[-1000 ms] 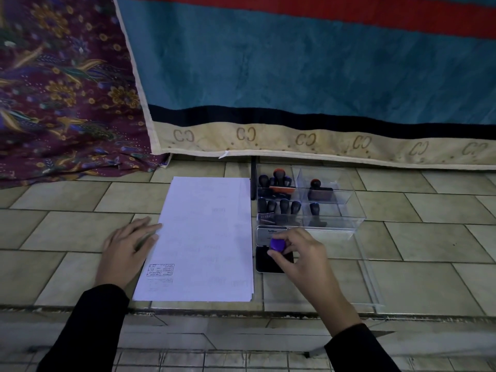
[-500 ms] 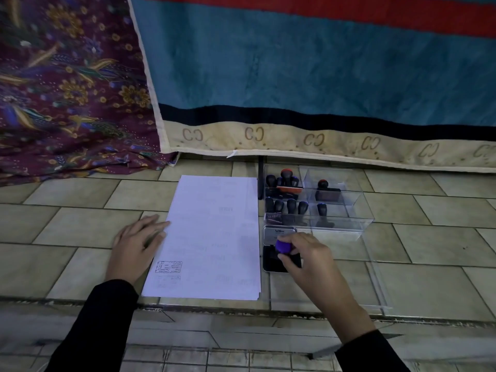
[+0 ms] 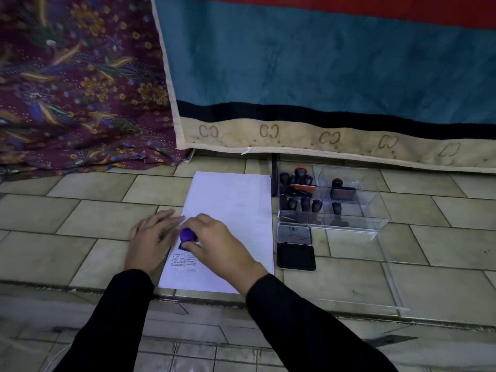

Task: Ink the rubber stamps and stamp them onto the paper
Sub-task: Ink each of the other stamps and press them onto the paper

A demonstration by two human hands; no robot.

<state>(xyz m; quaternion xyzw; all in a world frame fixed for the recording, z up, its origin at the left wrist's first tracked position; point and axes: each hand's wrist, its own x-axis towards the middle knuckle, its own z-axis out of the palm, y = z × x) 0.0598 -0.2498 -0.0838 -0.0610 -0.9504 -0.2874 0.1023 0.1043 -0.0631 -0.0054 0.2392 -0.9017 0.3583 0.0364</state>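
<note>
- Left hand (image 3: 150, 242) lies flat, palm down, its fingers (image 3: 164, 218) straight and slightly spread.
- Right hand (image 3: 218, 247) sits just beside it, fingers curled round the stamp (image 3: 187, 234).

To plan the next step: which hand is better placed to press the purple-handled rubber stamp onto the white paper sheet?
Right. The right hand grips the purple-handled rubber stamp over the white paper sheet; the left hand lies flat on its edge.

Dim light is falling across beige tiles (image 3: 94, 218). A teal blanket (image 3: 322, 63) with a cream border (image 3: 303, 142) is hanging behind, and a maroon floral cloth (image 3: 75, 89) is draping beside it.
</note>
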